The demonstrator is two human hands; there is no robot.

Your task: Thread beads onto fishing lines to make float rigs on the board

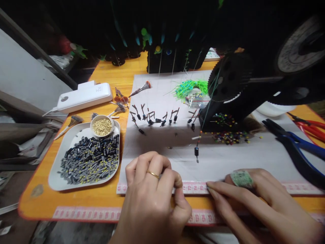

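Observation:
My left hand (pixel 153 200), with a gold ring on one finger, is curled closed over the near edge of the white board (pixel 152 166). Whatever its fingertips pinch is hidden. To its right, my right hand (pixel 264 200) has green tape (pixel 240 178) around a finger. Its fingertips are pressed together at the pink measuring tape (pixel 195 187), on something too small to make out. A small black cylindrical piece (pixel 196 151) hangs on a thin line just beyond the hands. Several similar dark pieces (pixel 150 121) with short stems stand or lie farther back on the board.
Left is a white tray (pixel 54 176) of black and grey tubes, with a cup of gold beads (pixel 102 126). A white power bank (pixel 85 96) lies behind. A dark geared device (pixel 228 78) overhangs the right, near colored-head pins (pixel 228 137), green strands (pixel 191 88) and blue-handled pliers (pixel 291 142).

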